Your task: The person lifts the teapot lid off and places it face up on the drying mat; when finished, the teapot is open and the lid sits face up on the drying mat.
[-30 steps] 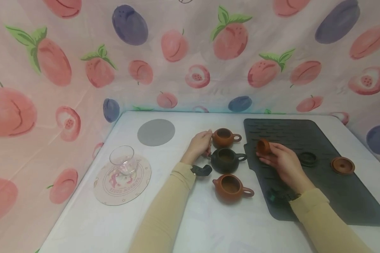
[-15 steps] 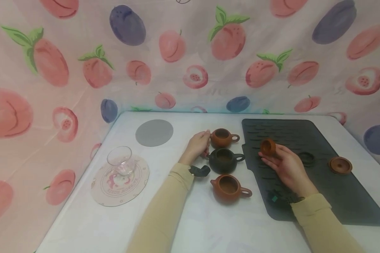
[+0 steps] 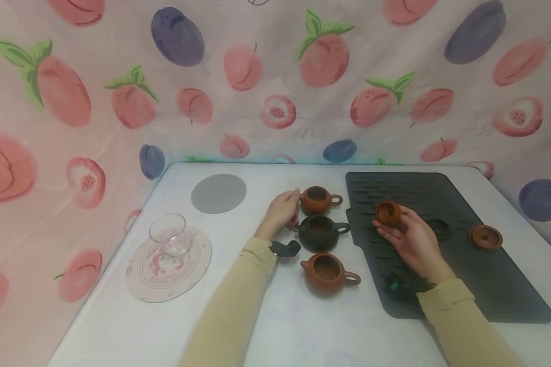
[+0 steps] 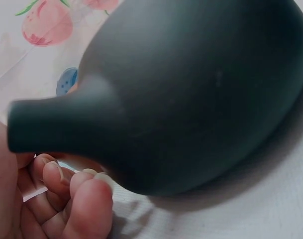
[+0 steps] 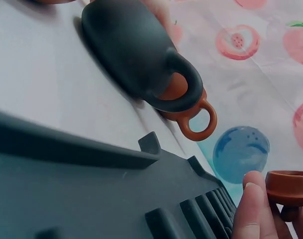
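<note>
Three lidless teapots stand in a column in the head view: a far brown teapot (image 3: 316, 200), a black teapot (image 3: 319, 233) and a near brown teapot (image 3: 325, 274). My left hand (image 3: 282, 210) pinches the far brown teapot at its spout, fingers curled. In the left wrist view the black teapot (image 4: 191, 99) fills the foreground, its spout partly covering that hand. Above the dark mat, my right hand (image 3: 415, 239) holds a small brown teapot lid (image 3: 388, 212). The right wrist view shows this lid (image 5: 290, 188) upside down, its knob underneath.
On the dark ridged mat (image 3: 468, 285) at right lie a black lid (image 3: 437, 229) and another brown lid (image 3: 485, 237). At left a glass cup (image 3: 169, 232) stands on a round patterned mat (image 3: 142, 280). A grey disc (image 3: 219, 193) lies behind it.
My right hand has turned the lid so its hollow inside faces the head camera more. The left hand stays at the far teapot's spout. The head view has shifted slightly.
</note>
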Tool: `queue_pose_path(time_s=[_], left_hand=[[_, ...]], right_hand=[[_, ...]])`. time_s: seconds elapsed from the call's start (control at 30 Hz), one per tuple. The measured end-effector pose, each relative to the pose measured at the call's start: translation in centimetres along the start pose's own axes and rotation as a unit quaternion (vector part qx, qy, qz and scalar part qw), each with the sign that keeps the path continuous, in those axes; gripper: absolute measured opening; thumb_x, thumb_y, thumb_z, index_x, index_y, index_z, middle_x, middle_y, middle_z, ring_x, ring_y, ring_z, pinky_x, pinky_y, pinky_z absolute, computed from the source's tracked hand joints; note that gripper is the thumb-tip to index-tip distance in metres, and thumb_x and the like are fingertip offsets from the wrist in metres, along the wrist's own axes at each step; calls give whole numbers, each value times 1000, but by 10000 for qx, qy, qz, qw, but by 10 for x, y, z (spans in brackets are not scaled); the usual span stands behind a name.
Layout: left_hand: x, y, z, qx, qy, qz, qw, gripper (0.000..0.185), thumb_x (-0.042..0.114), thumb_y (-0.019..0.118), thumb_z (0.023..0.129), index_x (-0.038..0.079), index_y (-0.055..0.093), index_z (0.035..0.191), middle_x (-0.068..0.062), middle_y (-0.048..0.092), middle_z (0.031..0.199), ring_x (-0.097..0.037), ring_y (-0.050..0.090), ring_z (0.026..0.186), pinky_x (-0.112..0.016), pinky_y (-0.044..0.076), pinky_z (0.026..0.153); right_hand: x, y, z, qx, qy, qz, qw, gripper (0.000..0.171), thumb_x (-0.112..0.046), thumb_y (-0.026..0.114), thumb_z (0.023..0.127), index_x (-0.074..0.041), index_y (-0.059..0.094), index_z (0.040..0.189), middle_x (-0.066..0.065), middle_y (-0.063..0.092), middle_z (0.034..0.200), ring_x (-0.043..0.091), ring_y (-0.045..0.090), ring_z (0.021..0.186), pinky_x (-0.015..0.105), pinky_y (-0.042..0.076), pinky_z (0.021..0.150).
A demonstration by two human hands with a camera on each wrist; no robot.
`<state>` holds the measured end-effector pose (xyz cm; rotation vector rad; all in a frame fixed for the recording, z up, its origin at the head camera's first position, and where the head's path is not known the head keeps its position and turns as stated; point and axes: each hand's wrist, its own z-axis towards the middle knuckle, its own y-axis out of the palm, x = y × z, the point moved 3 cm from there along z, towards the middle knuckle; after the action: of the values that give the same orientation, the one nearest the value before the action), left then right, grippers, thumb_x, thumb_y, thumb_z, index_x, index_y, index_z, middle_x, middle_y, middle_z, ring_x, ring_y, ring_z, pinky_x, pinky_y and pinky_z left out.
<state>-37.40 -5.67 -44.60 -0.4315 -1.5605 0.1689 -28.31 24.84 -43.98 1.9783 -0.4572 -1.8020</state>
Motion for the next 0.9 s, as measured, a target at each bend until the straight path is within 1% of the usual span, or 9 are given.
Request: queue_pose_path(time_s=[0.13, 0.23, 0.37, 0.47, 0.53, 0.6, 0.7, 0.77, 0.9], left_hand=[[0, 0, 0, -16, -25, 10, 10000, 52, 44, 36, 111, 2, 58, 88, -5, 56, 62, -17, 57, 51, -29, 49, 50], [-1, 0, 0, -17, -55, 5, 10000, 51, 43, 37, 111, 4, 57, 86, -6, 56, 61, -17, 56, 50, -29, 49, 49], [-1, 0, 0, 20, -91, 9, 10000, 51, 44, 37, 111, 4, 57, 86, -6, 56, 60, -18, 56, 50, -29, 49, 49], [-1, 1, 0, 29, -132, -26, 9999, 52, 45, 37, 111, 4, 57, 86, -6, 56, 61, -18, 56, 50, -29, 49, 48], [-1, 2, 0, 28, -149, -64, 9999, 52, 45, 37, 111, 4, 57, 87, -6, 56, 61, -18, 57, 50, -29, 49, 48], [-1, 2, 0, 24, -142, -125, 9998, 53, 45, 37, 111, 2, 58, 88, -6, 55, 62, -18, 56, 51, -29, 49, 48], [-1, 2, 1, 35, -104, -133, 9999, 54, 45, 37, 111, 0, 58, 90, -6, 55, 62, -18, 56, 51, -30, 50, 49], [-1, 2, 1, 39, -81, -116, 9999, 53, 45, 37, 111, 0, 58, 91, -5, 55, 62, -17, 56, 51, -30, 50, 49], [-1, 2, 1, 39, -52, -114, 9999, 52, 43, 38, 111, 1, 59, 91, -5, 55, 63, -18, 56, 51, -30, 50, 49]], right_hand=[[0, 1, -1, 160, 194, 156, 9996, 39, -35, 49, 109, -11, 39, 138, 2, 70, 118, 25, 71, 106, 34, 55, 89], [-1, 2, -3, 308, 275, 20, 9991, 42, -43, 51, 107, -13, 41, 134, -1, 68, 114, 23, 71, 99, 32, 55, 87], [-2, 4, -2, 406, 142, -564, 9975, 42, -45, 56, 105, -12, 45, 129, 0, 64, 111, 19, 69, 92, 29, 54, 85], [-3, 4, -2, 554, -100, -1369, 9890, 43, -36, 66, 102, -10, 46, 130, 4, 60, 114, 16, 68, 91, 27, 54, 83], [-3, 3, -3, 738, -319, -2398, 9675, 50, -33, 71, 99, -7, 46, 134, 7, 58, 117, 13, 66, 91, 23, 54, 81], [-4, 2, -4, 994, -459, -3467, 9316, 58, -32, 74, 97, -5, 46, 139, 11, 57, 122, 12, 63, 94, 20, 53, 78], [-6, 0, -6, 1285, -602, -4606, 8762, 64, -32, 76, 95, -1, 46, 142, 17, 57, 127, 16, 59, 99, 17, 50, 74], [-6, -1, -6, 1390, -690, -4876, 8592, 63, -29, 76, 94, 0, 47, 141, 20, 56, 129, 21, 56, 103, 16, 49, 73], [-8, -4, -7, 1580, -985, -5174, 8353, 61, -23, 77, 93, 2, 48, 140, 23, 57, 130, 29, 55, 109, 21, 46, 75]])
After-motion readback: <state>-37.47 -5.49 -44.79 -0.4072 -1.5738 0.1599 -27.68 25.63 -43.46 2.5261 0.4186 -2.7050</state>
